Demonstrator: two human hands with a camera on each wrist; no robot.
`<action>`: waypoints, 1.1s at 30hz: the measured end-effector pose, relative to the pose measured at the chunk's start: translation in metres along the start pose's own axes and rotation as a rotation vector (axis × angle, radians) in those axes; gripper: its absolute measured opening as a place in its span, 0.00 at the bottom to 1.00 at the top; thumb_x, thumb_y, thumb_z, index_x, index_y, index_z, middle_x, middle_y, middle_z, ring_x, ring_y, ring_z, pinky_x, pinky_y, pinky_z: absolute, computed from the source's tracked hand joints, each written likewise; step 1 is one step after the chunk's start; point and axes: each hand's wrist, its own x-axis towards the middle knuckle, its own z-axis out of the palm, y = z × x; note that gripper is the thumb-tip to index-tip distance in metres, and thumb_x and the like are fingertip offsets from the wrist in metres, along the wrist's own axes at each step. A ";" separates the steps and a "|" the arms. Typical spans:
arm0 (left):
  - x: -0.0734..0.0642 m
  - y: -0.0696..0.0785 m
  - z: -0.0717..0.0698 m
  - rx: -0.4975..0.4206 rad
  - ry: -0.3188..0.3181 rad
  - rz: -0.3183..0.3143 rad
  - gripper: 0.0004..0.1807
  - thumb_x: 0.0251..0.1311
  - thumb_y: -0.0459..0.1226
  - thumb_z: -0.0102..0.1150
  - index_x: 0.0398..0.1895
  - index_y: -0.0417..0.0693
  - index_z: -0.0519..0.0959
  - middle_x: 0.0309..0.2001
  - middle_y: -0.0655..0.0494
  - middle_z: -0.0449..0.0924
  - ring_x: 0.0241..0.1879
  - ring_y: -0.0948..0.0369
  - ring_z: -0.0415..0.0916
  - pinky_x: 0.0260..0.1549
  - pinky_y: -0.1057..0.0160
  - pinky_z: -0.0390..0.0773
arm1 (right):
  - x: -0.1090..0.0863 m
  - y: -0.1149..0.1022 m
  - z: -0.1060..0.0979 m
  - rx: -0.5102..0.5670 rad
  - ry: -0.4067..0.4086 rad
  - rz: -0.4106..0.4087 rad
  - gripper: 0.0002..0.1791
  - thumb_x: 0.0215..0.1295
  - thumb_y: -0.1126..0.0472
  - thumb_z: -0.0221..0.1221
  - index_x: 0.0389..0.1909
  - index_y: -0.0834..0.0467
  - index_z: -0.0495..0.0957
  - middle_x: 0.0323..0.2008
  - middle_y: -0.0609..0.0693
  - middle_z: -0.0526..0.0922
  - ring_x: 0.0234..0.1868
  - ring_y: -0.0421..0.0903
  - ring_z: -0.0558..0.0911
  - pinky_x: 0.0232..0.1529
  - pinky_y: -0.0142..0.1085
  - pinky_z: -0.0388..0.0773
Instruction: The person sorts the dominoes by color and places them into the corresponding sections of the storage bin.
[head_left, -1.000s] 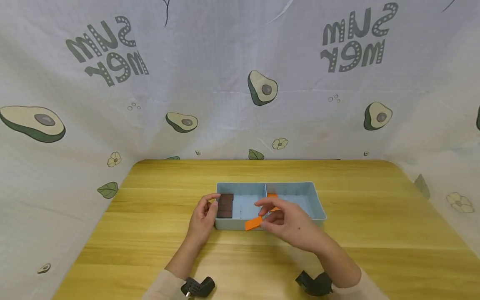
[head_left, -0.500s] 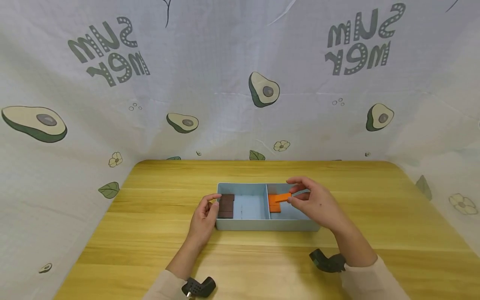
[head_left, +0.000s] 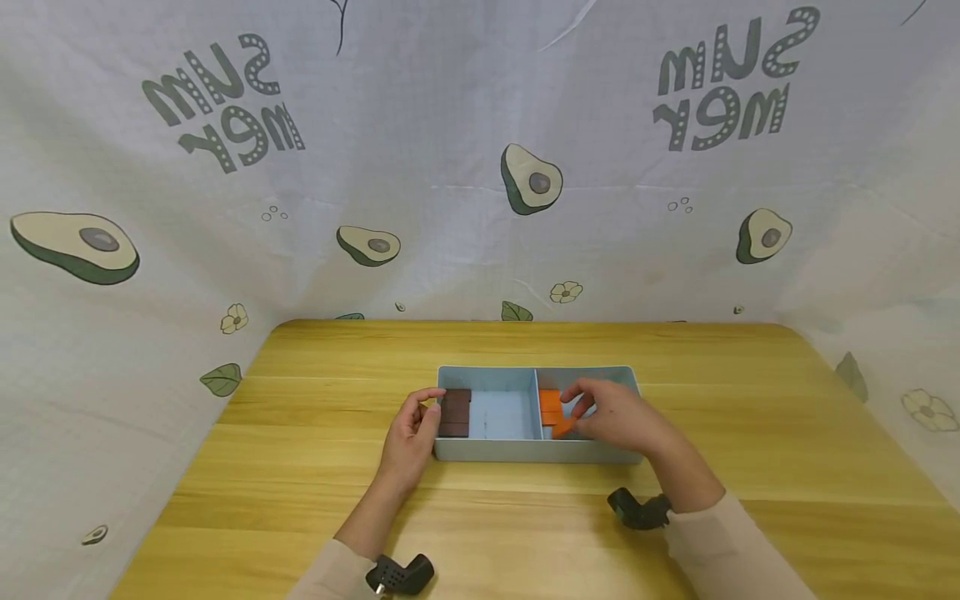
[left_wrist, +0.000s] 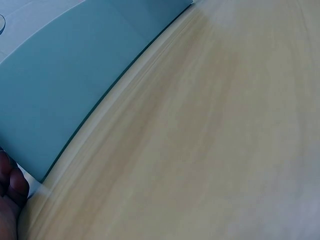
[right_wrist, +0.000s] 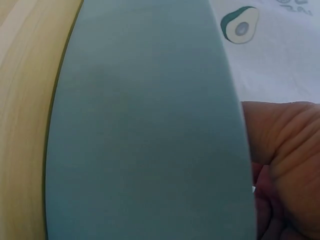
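A light blue box (head_left: 487,450) with two compartments sits on the table. My left hand (head_left: 407,442) holds the box's left end, index fingertip at the rim and thumb beside it; in the left wrist view, the curled fingers (left_wrist: 15,185) show at the box's corner. My right hand (head_left: 618,417) reaches into the right compartment and pinches an orange rectangular piece (head_left: 562,428), tilted near the front of the compartment. Other flat orange pieces (head_left: 551,402) lie behind it along the divider. In the right wrist view, the box wall hides the right fingertips.
Dark brown flat pieces (head_left: 455,412) lie along the left wall of the left compartment. The divider (head_left: 537,404) stands between the compartments. The wooden table (head_left: 337,358) ends at a white cloth (head_left: 450,250) printed with avocados. A black camera is worn on each wrist.
My right hand has carried the orange piece from in front of the box over into the right compartment, then down toward its front. The left hand stays at the box's left end.
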 end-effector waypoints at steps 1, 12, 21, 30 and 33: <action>0.000 0.000 0.000 -0.001 0.000 0.004 0.14 0.76 0.38 0.51 0.59 0.51 0.78 0.26 0.58 0.62 0.24 0.66 0.60 0.27 0.68 0.63 | 0.001 0.001 0.001 -0.005 -0.008 0.006 0.18 0.59 0.69 0.65 0.51 0.61 0.78 0.40 0.54 0.83 0.36 0.47 0.78 0.35 0.38 0.76; 0.000 0.000 0.000 0.002 0.002 -0.010 0.14 0.76 0.39 0.51 0.59 0.52 0.79 0.26 0.58 0.63 0.24 0.65 0.60 0.28 0.68 0.63 | 0.015 0.003 0.008 -0.071 -0.046 0.044 0.18 0.56 0.69 0.68 0.48 0.60 0.80 0.33 0.51 0.82 0.32 0.46 0.77 0.35 0.38 0.74; -0.001 0.001 0.000 -0.002 -0.005 -0.009 0.14 0.76 0.39 0.51 0.60 0.52 0.78 0.27 0.58 0.63 0.25 0.65 0.60 0.28 0.68 0.64 | 0.018 0.009 0.012 -0.004 -0.007 0.079 0.18 0.58 0.70 0.64 0.51 0.62 0.79 0.33 0.52 0.82 0.31 0.46 0.78 0.34 0.38 0.75; -0.002 -0.001 0.000 0.005 -0.007 -0.015 0.14 0.76 0.39 0.51 0.60 0.53 0.79 0.27 0.58 0.63 0.25 0.65 0.60 0.29 0.68 0.64 | 0.014 0.009 0.012 0.063 0.032 0.103 0.17 0.64 0.69 0.58 0.54 0.63 0.78 0.36 0.54 0.82 0.31 0.46 0.81 0.34 0.38 0.77; -0.001 -0.002 -0.001 0.006 -0.006 -0.019 0.14 0.76 0.39 0.51 0.59 0.53 0.79 0.27 0.58 0.63 0.25 0.65 0.61 0.29 0.68 0.64 | 0.011 0.008 0.010 0.071 0.084 0.096 0.17 0.69 0.65 0.57 0.57 0.62 0.77 0.42 0.56 0.83 0.33 0.46 0.83 0.36 0.39 0.81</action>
